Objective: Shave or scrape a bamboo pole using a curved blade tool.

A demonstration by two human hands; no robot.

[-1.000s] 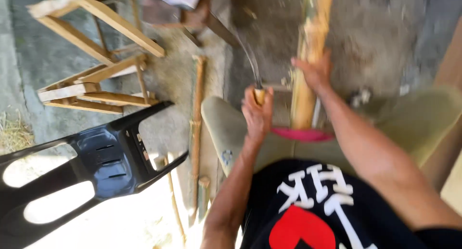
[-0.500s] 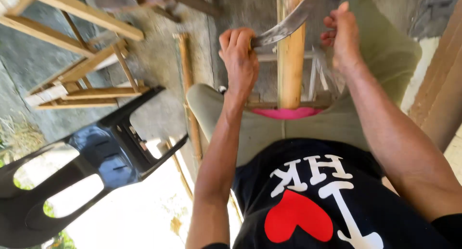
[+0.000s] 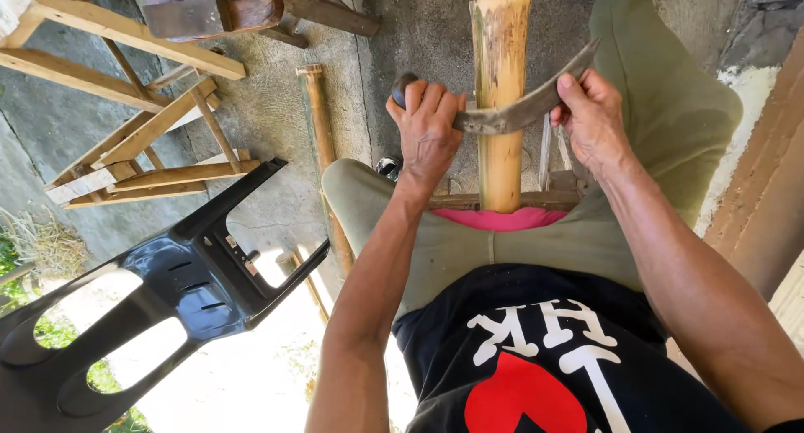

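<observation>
A thick yellow-brown bamboo pole (image 3: 501,90) runs away from me between my knees, its near end resting on a pink cushion (image 3: 502,219). A curved dark metal blade (image 3: 523,110) lies across the pole. My left hand (image 3: 427,131) is closed around the blade's handle at the left of the pole. My right hand (image 3: 590,119) pinches the blade's far tip at the right of the pole. I sit in olive-green trousers and a black shirt.
A black plastic chair (image 3: 159,307) lies tipped over at the lower left. Wooden frames (image 3: 142,140) stand at the upper left, with another bamboo stick (image 3: 322,140) on the concrete floor beside my left leg. A brown wall edge (image 3: 766,173) rises at the right.
One second ago my right hand held the pole and my left held the blade alone. Now both hands grip the blade, set crosswise on the pole, and the view has moved closer.
</observation>
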